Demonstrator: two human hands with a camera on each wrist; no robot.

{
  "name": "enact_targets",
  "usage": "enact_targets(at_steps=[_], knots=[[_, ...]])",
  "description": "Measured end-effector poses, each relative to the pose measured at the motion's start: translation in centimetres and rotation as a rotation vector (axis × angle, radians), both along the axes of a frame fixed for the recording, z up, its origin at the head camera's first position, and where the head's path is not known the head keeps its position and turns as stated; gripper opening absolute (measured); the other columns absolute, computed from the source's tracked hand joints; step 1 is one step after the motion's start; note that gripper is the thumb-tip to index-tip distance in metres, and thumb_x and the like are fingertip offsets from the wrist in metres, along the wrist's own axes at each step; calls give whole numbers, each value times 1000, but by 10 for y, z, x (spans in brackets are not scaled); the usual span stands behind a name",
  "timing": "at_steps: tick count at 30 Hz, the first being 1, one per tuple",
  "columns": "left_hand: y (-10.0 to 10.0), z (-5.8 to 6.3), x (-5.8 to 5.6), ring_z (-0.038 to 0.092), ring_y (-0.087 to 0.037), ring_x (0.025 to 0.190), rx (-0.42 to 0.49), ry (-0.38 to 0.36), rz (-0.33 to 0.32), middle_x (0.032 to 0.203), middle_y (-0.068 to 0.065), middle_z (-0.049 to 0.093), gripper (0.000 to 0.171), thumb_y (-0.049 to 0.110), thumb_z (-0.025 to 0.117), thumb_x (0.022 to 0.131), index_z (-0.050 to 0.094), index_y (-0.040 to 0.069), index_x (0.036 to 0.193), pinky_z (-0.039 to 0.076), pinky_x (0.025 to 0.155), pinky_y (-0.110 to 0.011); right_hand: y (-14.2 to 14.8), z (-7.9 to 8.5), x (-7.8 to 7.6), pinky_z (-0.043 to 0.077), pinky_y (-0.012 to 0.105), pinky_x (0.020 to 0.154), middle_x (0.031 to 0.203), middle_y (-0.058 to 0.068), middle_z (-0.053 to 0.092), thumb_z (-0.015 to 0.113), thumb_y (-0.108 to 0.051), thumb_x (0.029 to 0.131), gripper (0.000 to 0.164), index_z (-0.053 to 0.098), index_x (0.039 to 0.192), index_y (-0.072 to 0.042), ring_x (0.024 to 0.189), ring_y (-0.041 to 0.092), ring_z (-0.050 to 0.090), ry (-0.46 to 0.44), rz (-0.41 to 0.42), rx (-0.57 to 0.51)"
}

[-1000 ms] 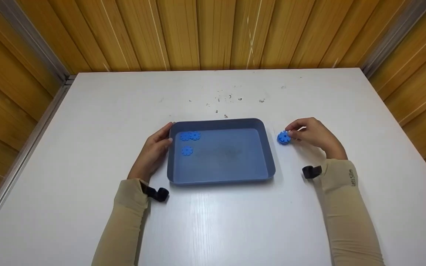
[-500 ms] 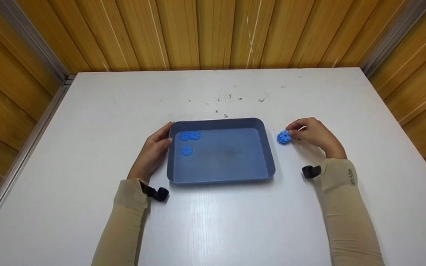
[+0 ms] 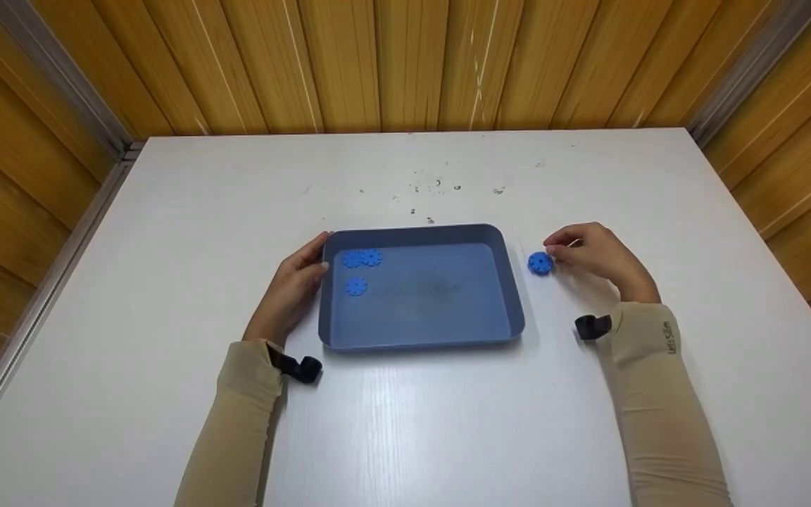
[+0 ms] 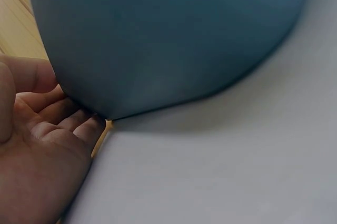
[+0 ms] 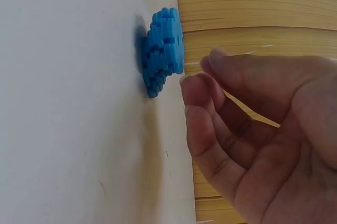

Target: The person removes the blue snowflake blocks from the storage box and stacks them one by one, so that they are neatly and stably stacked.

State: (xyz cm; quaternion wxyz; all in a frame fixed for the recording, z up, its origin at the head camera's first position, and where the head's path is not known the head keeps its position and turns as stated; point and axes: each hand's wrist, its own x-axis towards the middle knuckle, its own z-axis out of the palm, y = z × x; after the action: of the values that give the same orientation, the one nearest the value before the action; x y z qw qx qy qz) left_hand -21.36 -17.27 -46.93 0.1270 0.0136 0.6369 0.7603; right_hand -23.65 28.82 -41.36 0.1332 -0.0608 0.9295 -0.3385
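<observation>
In the head view my left hand (image 3: 291,287) holds the left side of a grey-blue rectangular tray (image 3: 419,346), thumb at the rim. The left wrist view has its curled fingers (image 4: 89,129) against the tray's wall (image 4: 174,56). Inside the tray lie three blue notched discs: two overlapping discs (image 3: 362,258) at the back left and a single disc (image 3: 356,286) in front of them. Right of the tray stands a stack of several blue notched discs (image 5: 164,48), leaning slightly. My right hand (image 3: 592,255) is beside it, fingertips bent, a small gap away, holding nothing.
A white table (image 3: 448,429) carries everything, with small dark marks (image 3: 438,186) behind the tray. Wood-patterned panels (image 3: 405,67) wall in the back and sides. Black wrist cameras (image 3: 592,327) sit at both cuffs.
My right hand's fingertips have come off the disc stack, and the top disc now sits in line on it. The left hand and tray stay in place.
</observation>
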Motion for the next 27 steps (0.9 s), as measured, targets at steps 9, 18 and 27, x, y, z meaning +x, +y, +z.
enact_targets(at_steps=[9,18,27], knots=[[0,1,0,11,-11,149,-6,-19,5,161,1,20,61,-2,42,95,29,15,152,12,122,-31,-8,8,2,47,16,75,110,18,67,60,-27,93,33,67,115,-2,91,17,61,62,-5,-31],[-1,1,1,12,-12,149,8,-9,-1,161,0,19,61,-3,40,95,27,14,152,11,122,-31,-27,28,4,49,32,87,109,17,68,60,-24,94,32,66,116,-2,100,25,62,98,31,-22],[1,0,1,11,-12,149,11,-2,2,161,-1,19,60,-4,40,95,28,13,152,11,122,-31,-52,41,2,51,42,90,111,17,68,62,-21,93,28,67,114,-3,103,28,63,139,103,-44]])
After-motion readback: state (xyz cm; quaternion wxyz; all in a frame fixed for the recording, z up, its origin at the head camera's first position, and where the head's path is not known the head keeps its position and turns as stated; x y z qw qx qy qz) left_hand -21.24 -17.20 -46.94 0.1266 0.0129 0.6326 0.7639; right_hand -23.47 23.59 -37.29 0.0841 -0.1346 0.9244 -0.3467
